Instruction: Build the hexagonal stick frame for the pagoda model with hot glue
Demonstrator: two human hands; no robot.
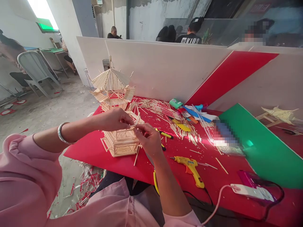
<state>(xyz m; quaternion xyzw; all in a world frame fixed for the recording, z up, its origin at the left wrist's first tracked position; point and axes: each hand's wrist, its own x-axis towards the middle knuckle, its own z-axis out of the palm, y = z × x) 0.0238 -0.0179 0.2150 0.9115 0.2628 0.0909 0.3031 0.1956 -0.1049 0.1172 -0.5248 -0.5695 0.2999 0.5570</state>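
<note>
Both hands meet over the lower part of a pagoda model [124,138] built from thin wooden sticks. My left hand [119,119] comes in from the left, its fingers pinched together at a thin wooden stick [137,119]. Close against it, my right hand [150,137] is closed too, thumb and forefinger pressed on the same small pale piece. Fingers cover much of that piece, so its full length is hidden. Behind the left wrist rises a tiered section with a pointed stick roof [111,78]. Under the right hand lies a yellow-and-black cutter [165,134], partly covered.
A yellow glue gun [190,167] lies right of my right arm, its cord trailing off the red table [87,149]. Loose sticks [158,108] are scattered behind. A power strip [252,191] and a green board [265,151] are at right. White panels [153,69] edge the back.
</note>
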